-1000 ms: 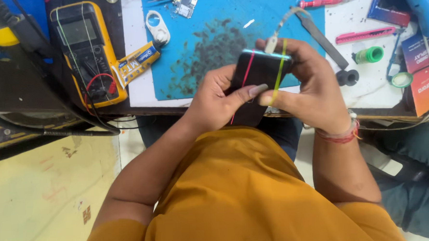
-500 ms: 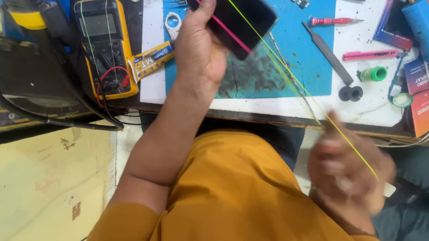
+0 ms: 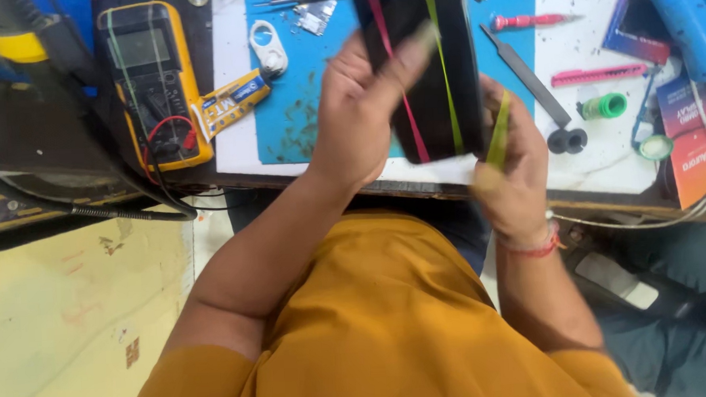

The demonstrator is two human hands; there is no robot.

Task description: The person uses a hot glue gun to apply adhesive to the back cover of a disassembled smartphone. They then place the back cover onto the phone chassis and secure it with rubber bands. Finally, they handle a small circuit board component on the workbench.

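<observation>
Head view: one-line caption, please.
Both hands, left and right, hold a banded black phone above a blue mat.

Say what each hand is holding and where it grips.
The left hand holds the black phone by its left edge, thumb across the front. The right hand steadies its right edge and pinches the yellow band wrapped round it.

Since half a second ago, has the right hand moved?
Yes. The right hand has come up from over the lap to the table edge, where it now touches the black phone held by the left hand.
</observation>
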